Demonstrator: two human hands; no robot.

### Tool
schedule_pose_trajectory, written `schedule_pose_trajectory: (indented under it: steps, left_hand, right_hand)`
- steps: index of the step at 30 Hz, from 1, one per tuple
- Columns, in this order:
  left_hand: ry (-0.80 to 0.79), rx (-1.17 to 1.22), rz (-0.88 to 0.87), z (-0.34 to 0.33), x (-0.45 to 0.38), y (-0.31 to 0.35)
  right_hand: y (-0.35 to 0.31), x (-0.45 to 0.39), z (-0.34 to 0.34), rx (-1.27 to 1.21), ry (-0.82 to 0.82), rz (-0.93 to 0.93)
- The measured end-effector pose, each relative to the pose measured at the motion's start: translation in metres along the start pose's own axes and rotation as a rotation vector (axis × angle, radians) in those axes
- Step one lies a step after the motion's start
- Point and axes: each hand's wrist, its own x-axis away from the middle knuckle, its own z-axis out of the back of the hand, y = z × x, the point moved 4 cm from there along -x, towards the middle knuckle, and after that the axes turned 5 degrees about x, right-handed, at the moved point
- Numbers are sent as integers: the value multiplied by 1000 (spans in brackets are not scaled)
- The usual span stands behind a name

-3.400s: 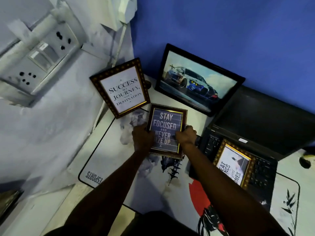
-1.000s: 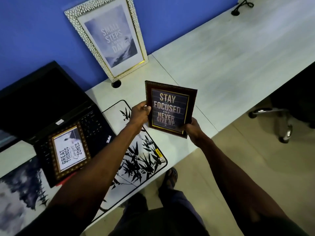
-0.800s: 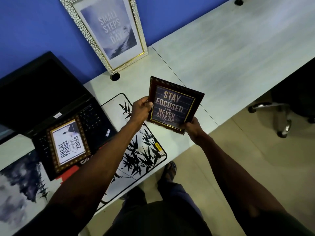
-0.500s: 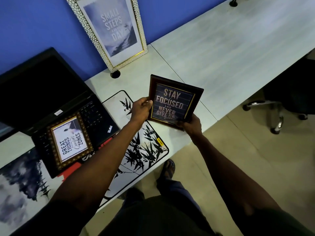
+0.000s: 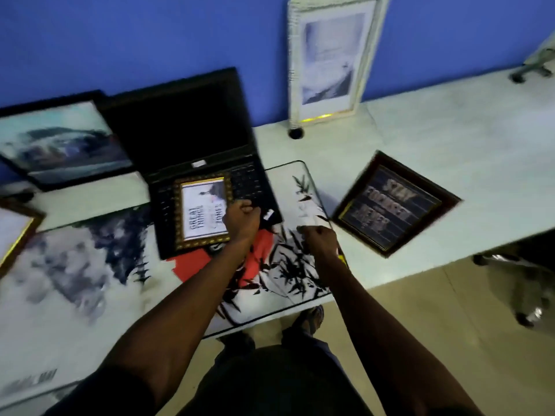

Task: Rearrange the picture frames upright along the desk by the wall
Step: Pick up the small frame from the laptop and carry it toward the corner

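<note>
The dark "Stay Focused" frame [image 5: 393,202] lies flat and askew on the white desk [image 5: 456,127], to the right of the mat, with no hand on it. A gold-edged "Great Things" frame [image 5: 202,211] rests on the keyboard of the open black laptop [image 5: 186,136]. My left hand [image 5: 243,219] is curled over that frame's lower right corner. Over the mat, my right hand [image 5: 318,238] hangs in a loose fist, holding nothing. The tall white frame [image 5: 329,58] and the car picture [image 5: 60,142] lean against the blue wall. The whole view is blurred.
A large printed desk mat [image 5: 75,280] covers the left and middle of the desk. Another gold frame [image 5: 13,232] shows at the far left edge. A small black round object [image 5: 295,133] sits below the white frame. A chair base [image 5: 525,298] stands on the floor at right.
Both hands have let go of the "Stay Focused" frame, which now lies on the desk. My left hand has moved onto the frame on the laptop. The view has swung left.
</note>
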Motion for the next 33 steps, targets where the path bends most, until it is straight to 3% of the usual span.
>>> schedule_pose_trajectory:
  steps: [3,6,11,15,22,25,29,33]
  left_hand:
    - [205,-43,7,75,-22,-23]
    - [306,-8,90,130,-34,-45]
    - [348,21,213,176,-34,-67]
    - [286,126,445,174,-34,-84]
    - [276,340,622,165,-32,-96]
    - [231,551,647,165,-32,-96]
    - [293,804,635,169,-20,-97]
    - [327,897,592,181,-19,-91]
  right_hand:
    - [-40,12,-69,129,-115,87]
    - [-57,19,-119,138,-161,150]
    - [-64,36,-163,240,-144,216]
    - [-61,44,-173,272,-139,218]
    - [-64,48,-169,311,-153,215]
    - [-63,52,-171,208,-238,187]
    - [-61,61,-177,20,-395,36]
    - [-65,86,-191,-133,-542,-69]
